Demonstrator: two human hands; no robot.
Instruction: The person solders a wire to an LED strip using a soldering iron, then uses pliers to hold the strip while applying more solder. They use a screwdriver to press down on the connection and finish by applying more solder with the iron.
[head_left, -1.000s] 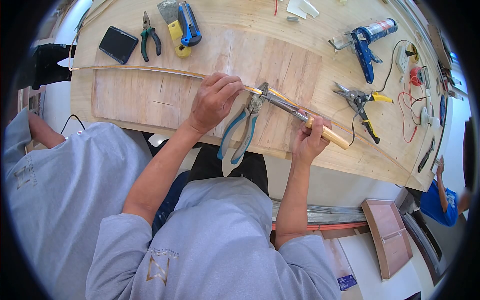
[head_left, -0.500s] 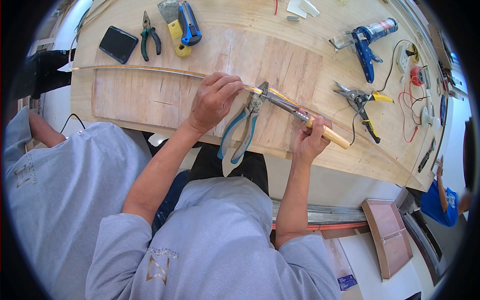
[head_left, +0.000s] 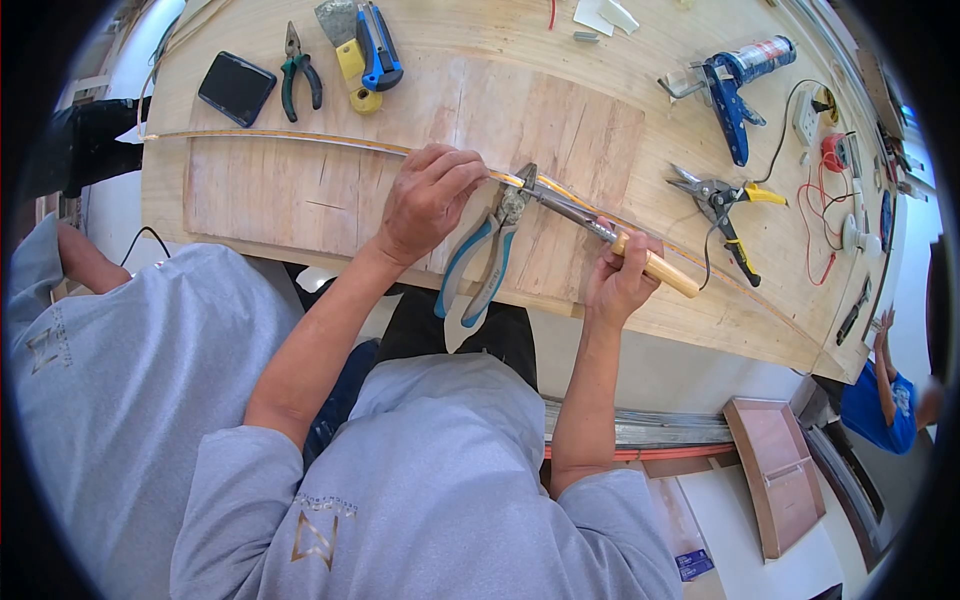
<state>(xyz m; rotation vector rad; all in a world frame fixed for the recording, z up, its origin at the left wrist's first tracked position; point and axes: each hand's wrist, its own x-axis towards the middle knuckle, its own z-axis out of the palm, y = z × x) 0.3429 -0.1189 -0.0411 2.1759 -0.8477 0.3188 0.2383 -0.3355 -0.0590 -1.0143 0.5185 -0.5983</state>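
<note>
My left hand point(head_left: 428, 200) pinches a thin yellow LED strip point(head_left: 290, 135) close to its end, with the strip running off to the left across the board. In my right hand point(head_left: 622, 280) is a soldering iron point(head_left: 578, 210), gripped by its wooden handle, its metal barrel pointing left toward the strip. Both the strip's end and the iron's tip meet at the jaws of blue-and-grey pliers point(head_left: 483, 262), whose handles reach past the table's near edge. Another length of strip point(head_left: 690, 252) extends right from behind the iron.
Beneath the work lies a wooden board point(head_left: 320, 195) on a larger table. At the back are a phone point(head_left: 237, 89), green pliers point(head_left: 298, 75), a scraper point(head_left: 357, 75) and a utility knife point(head_left: 379, 50). Rightward lie a caulking gun point(head_left: 735, 100) and snips point(head_left: 720, 205). A co-worker point(head_left: 160, 350) is at left.
My hands, the iron and the strip look the same as before. At far right, a person in blue has shifted an arm slightly.
</note>
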